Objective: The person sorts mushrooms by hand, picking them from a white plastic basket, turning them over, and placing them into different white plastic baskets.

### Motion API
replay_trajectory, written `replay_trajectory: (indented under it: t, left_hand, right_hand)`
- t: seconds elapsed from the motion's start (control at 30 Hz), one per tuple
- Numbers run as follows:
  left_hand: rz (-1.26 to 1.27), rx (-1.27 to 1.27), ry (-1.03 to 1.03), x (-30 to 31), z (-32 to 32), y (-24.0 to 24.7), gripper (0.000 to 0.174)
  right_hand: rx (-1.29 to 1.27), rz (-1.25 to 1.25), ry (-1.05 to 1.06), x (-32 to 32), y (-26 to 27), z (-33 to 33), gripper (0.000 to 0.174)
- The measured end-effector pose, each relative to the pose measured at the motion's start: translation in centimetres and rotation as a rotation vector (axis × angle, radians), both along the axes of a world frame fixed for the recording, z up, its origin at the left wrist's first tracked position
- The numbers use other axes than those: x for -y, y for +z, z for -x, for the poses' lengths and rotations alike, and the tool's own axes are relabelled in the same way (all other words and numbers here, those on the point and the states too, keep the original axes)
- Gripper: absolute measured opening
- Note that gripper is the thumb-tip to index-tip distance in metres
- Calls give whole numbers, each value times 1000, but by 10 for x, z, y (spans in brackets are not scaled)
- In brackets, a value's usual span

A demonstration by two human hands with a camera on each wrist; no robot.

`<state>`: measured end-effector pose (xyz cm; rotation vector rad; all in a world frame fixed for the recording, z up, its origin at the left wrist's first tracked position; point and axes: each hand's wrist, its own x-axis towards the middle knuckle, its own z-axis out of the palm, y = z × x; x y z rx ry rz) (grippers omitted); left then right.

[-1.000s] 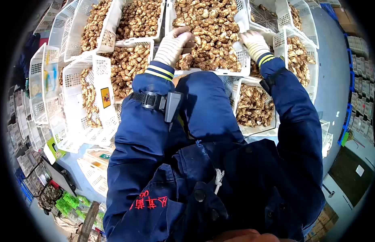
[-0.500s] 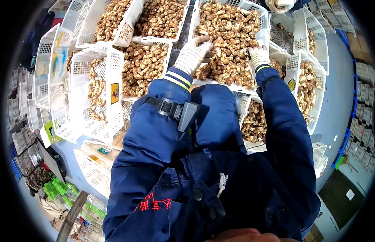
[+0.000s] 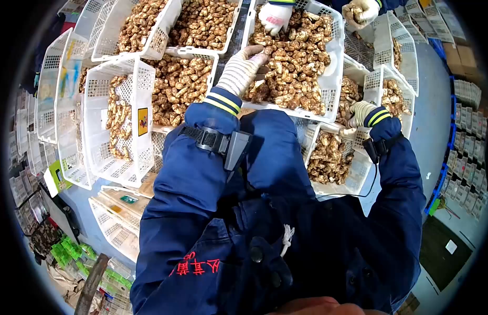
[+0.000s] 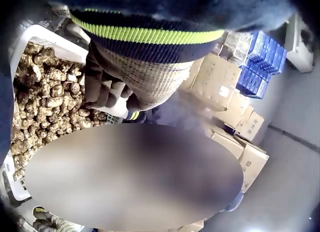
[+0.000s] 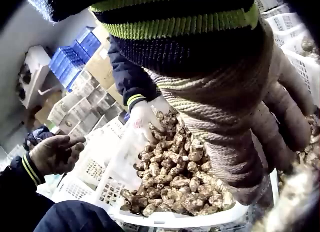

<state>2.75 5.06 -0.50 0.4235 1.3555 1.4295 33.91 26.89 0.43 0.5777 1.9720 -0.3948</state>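
In the head view, my gloved left hand (image 3: pixel 241 71) is over the left edge of the central basket (image 3: pixel 333 86) of brown-and-white mushroom-like pieces (image 3: pixel 296 68). The right wrist view shows that hand (image 5: pixel 54 154) with fingers loosely bent and nothing visible in them; the left wrist view shows its glove (image 4: pixel 135 84) beside the heap. My right hand (image 3: pixel 360 113) reaches down at the smaller basket on the right, over similar pieces (image 3: pixel 349 94). In the right wrist view its fingers (image 5: pixel 287 117) are spread and loosely bent, with a blurred pale piece (image 5: pixel 290 202) below them.
Another person's white-gloved hand (image 3: pixel 275 18) touches the central heap; their other hand (image 3: pixel 361 11) is at the top right. Filled baskets (image 3: pixel 212 50) stand left of centre, and another (image 3: pixel 330 157) sits near my knee. Tilted white crates (image 3: pixel 144 84) line the left side.
My right hand has left the central basket's right side and moved right and down to the smaller basket. The other person's hand has come into the central basket. My left hand remains near its left edge.
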Motion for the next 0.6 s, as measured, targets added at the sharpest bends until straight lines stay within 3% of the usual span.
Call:
replay_trajectory:
  t: [0.03,0.07,0.13,0.17,0.2,0.23,0.3,0.37,0.43,0.5,0.53,0.57,0.6]
  left_hand:
    - [7,-5,-5,0,0,0,51]
    - [3,1,-10,0,0,1,51]
    - [1,12,-3,-1,-1,0,52]
    - [-19,15,-13,0,-1,-2,52]
    - [-10,9,-12,0,-1,1,51]
    - [1,6,-12,0,-2,2,51]
    - [-12,15,-9,-2,-2,-2,51]
    - [7,-21,-29,-2,-1,-1,51]
    - [9,-34,-34,-3,0,-1,48]
    - [16,-38,-35,-3,-1,4,46]
    - [16,-62,-19,-4,-1,-2,46]
    - [-1,-56,-11,-4,-1,-1,46]
    - [-13,-43,-10,-4,-1,-1,46]
  right_hand:
    - [14,25,-31,-4,0,0,42]
    - [-23,-115,-22,-1,-1,17,34]
    - [-597,-113,-177,-18,-49,16,37]
    - [-674,-196,-217,-17,-67,41,43]
    - [-623,-241,-240,-9,-61,72,48]
    - [-751,-319,-141,-19,-105,73,55]
    - [-698,-321,-200,-5,-115,109,61]
    - [-666,-464,-226,-4,-138,119,60]
    - [-580,-447,-305,-9,-145,121,57]
    - [-527,-348,-340,-15,-129,114,48]
    - [-726,-372,-285,-9,-114,92,43]
    - [-813,-246,-341,-20,-116,73,41]
    - [-735,-184,-361,-15,-88,65,41]
